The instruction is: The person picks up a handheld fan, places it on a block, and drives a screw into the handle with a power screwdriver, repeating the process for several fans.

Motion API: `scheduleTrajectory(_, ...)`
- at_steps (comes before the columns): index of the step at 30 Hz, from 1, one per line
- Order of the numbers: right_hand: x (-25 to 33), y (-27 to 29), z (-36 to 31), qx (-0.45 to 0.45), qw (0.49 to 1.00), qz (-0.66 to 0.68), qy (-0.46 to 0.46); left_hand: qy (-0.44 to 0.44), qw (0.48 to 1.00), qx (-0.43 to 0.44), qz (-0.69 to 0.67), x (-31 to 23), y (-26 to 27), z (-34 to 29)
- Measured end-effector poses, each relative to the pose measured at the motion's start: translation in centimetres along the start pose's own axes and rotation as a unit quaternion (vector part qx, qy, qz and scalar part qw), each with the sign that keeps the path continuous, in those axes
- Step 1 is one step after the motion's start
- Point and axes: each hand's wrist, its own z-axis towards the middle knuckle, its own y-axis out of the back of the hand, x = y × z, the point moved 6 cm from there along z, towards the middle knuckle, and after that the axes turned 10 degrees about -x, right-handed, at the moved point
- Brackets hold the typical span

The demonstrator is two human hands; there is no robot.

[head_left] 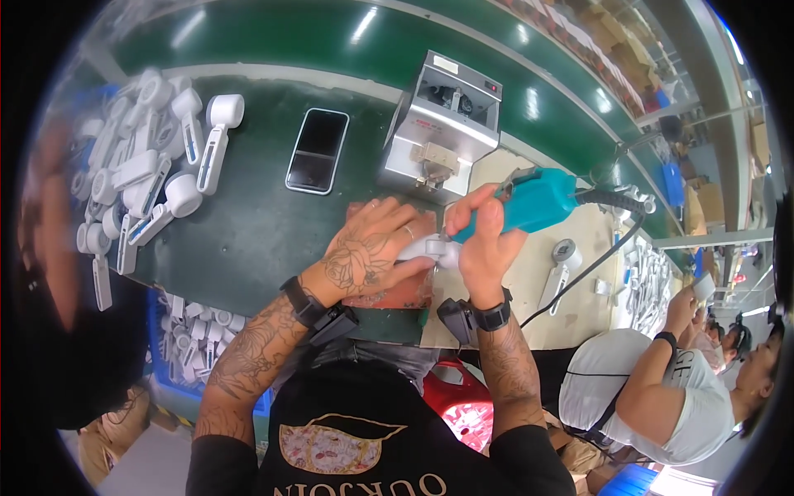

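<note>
The left hand point(368, 244), fingers curled, holds a white plastic part point(430, 246) down above a reddish board point(405, 297). The right hand point(488, 252) is closed around a teal power tool point(538, 202), its nose near the part. Beyond stand a silver machine point(442, 132), a phone point(319, 149) and, at left, heaped white pieces point(141, 165); a corded cable point(595, 266) trails rightward.

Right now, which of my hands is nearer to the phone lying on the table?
Left. Your left hand is below and right of the phone, holding a white part; your right hand is farther right, gripping the teal tool.
</note>
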Motion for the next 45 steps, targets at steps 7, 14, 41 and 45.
scheduleTrajectory(7, 0.4, -0.4, 0.4, 0.009, 0.999, -0.026, 0.021, -0.01, 1.0, -0.008, 0.002, -0.1, 0.1, 0.4)
scheduleTrajectory(14, 2.5, -3.1, 4.0, -0.01, 0.995, -0.052, 0.082, -0.008, 1.0, -0.011, -0.011, -0.2, 0.7, 0.3)
scheduleTrajectory(41, 2.0, 1.1, -2.2, -0.015, 0.999, -0.017, -0.027, -0.007, 1.0, 0.006, -0.018, -0.4, 0.5, 0.1)
scheduleTrajectory(45, 1.5, 1.1, -2.6, -0.012, 1.0, 0.0, -0.017, -0.013, 1.0, 0.005, -0.009, -0.5, 0.3, 0.0)
